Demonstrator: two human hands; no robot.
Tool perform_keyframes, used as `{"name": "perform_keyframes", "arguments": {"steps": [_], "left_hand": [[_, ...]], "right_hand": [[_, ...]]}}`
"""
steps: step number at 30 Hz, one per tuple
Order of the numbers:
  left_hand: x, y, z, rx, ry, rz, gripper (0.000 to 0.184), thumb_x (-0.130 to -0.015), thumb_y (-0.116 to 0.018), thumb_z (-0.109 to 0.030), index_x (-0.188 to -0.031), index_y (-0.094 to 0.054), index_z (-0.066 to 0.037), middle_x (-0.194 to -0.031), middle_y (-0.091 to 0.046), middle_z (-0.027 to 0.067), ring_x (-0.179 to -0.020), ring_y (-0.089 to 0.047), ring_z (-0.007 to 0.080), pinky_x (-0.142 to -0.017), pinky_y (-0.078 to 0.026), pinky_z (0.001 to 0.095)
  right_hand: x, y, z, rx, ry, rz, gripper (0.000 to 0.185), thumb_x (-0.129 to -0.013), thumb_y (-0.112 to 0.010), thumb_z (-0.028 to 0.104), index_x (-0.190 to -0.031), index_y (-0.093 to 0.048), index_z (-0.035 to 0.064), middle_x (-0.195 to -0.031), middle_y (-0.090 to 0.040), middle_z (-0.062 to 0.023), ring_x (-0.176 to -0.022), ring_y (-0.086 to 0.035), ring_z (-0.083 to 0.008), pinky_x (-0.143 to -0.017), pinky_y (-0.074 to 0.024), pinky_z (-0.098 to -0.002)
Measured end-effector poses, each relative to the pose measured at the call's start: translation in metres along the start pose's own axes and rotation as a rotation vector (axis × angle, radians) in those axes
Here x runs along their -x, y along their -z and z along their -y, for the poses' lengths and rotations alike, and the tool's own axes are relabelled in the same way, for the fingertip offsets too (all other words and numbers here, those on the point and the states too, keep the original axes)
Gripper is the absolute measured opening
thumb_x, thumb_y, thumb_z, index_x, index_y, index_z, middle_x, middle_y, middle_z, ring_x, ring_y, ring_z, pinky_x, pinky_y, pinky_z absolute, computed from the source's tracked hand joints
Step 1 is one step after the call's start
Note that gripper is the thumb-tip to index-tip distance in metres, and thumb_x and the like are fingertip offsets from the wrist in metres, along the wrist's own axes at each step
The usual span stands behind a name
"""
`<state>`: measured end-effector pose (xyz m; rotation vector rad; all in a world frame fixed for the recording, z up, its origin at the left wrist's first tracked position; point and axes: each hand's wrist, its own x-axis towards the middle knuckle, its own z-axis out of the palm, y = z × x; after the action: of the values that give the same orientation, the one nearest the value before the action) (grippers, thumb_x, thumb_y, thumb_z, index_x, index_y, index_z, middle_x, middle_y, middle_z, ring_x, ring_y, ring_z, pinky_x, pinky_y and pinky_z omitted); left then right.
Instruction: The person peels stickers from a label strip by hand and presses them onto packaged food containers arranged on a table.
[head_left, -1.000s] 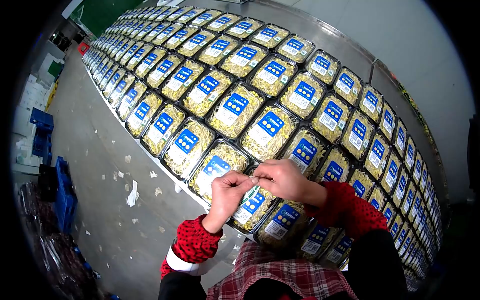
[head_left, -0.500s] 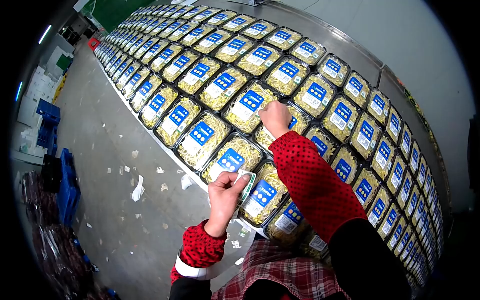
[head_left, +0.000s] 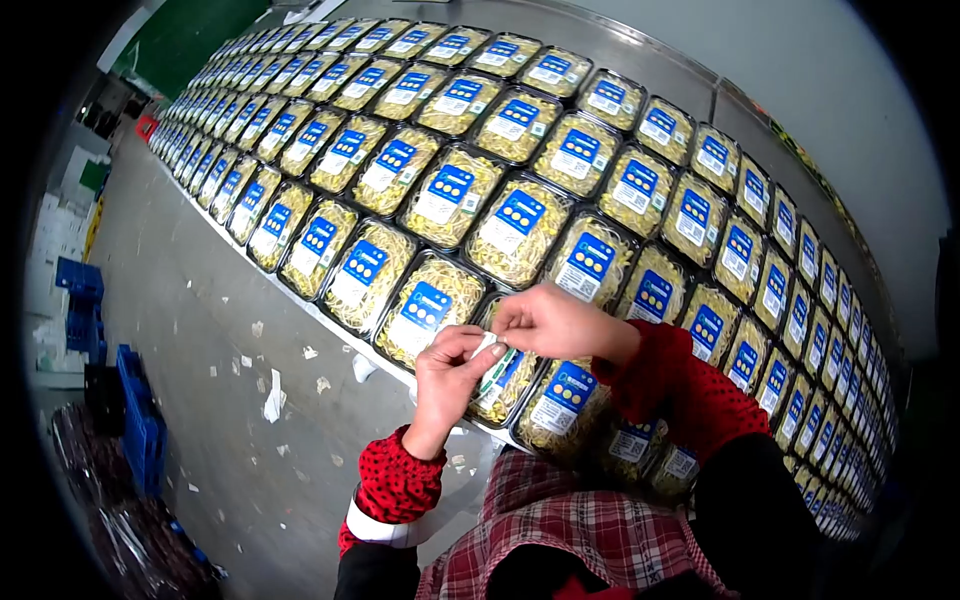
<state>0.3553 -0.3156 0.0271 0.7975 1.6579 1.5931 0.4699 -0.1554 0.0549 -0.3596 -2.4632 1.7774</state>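
- At six o'clock in my view, my left hand (head_left: 448,380) is nearly closed, thumb and forefinger pinching a green-and-white label strip (head_left: 495,372).
- Right hand (head_left: 560,325), at the strip's one-o'clock side: fingers curled, tips at its upper end. Whether they grip a label, I cannot tell.
- Beneath both: a bean sprout tray (head_left: 489,407), partly covered, its blue-and-white product label (head_left: 514,372) showing in part.
- Handling, in my judgement: keep the left pinch firm near the lifting edge, bend the backing away, and take the label by one corner, touching little adhesive. Peeling slowly should limit curling or tearing.
- Obscured: right fingertips against the strip; much of that tray's lid.
- Print on the strip is too small to read; farthest trays, toward ten o'clock, blur together.
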Motion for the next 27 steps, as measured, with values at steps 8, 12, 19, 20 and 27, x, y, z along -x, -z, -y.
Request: {"name": "perform_keyframes", "arguments": {"steps": [8,12,19,20,27], "left_hand": [[0.008,-0.015,0.002,-0.096,0.157,0.009,0.013,-0.079,-0.077,-0.008,-0.078,-0.071,0.002,-0.068,-0.056,-0.0018,-0.062,-0.045,0.0051,-0.055,-0.035,0.0213],[0.013,-0.016,-0.001,-0.021,0.228,-0.030,0.014,-0.083,-0.075,-0.010,-0.080,-0.071,0.002,-0.069,-0.053,-0.0032,-0.060,-0.042,0.0044,-0.054,-0.033,0.0218],[0.022,-0.017,-0.016,0.040,0.208,-0.086,0.016,-0.084,-0.073,-0.009,-0.074,-0.065,0.001,-0.062,-0.054,-0.0044,-0.056,-0.041,0.0024,-0.051,-0.032,0.0194],[0.022,-0.014,-0.016,0.043,0.210,-0.107,0.017,-0.084,-0.073,-0.010,-0.073,-0.064,0.000,-0.061,-0.054,-0.0043,-0.055,-0.041,0.0021,-0.050,-0.032,0.0191],[0.027,-0.023,-0.004,0.002,0.123,0.025,0.008,-0.082,-0.074,-0.006,-0.080,-0.069,0.000,-0.076,-0.059,-0.0007,-0.066,-0.046,0.0045,-0.057,-0.035,0.0203]], "right_hand": [[0.026,-0.001,-0.032,-0.189,-0.214,-0.222,0.010,-0.074,-0.073,0.012,-0.075,-0.065,0.0055,-0.065,-0.062,-0.0048,-0.060,-0.058,-0.0125,-0.055,-0.0456,-0.0305],[-0.024,0.033,-0.080,-0.098,-0.396,-0.696,0.021,-0.071,-0.076,0.017,-0.080,-0.071,-0.0012,-0.070,-0.067,-0.0067,-0.063,-0.061,-0.0142,-0.058,-0.0475,-0.0291],[-0.031,0.031,-0.076,0.678,-0.577,-0.691,0.024,-0.071,-0.068,0.025,-0.076,-0.069,0.0008,-0.077,-0.066,-0.0225,-0.073,-0.066,-0.0385,-0.063,-0.0518,-0.0475],[-0.022,0.033,-0.069,0.670,-0.558,-0.653,0.026,-0.071,-0.069,0.027,-0.076,-0.069,0.0014,-0.077,-0.067,-0.0216,-0.073,-0.065,-0.0383,-0.064,-0.0520,-0.0467],[0.065,-0.028,-0.011,-0.284,-0.091,-0.206,0.019,-0.085,-0.064,0.010,-0.101,-0.065,-0.0007,-0.077,-0.066,-0.0064,-0.068,-0.060,-0.0110,-0.062,-0.0483,-0.0275]]}}
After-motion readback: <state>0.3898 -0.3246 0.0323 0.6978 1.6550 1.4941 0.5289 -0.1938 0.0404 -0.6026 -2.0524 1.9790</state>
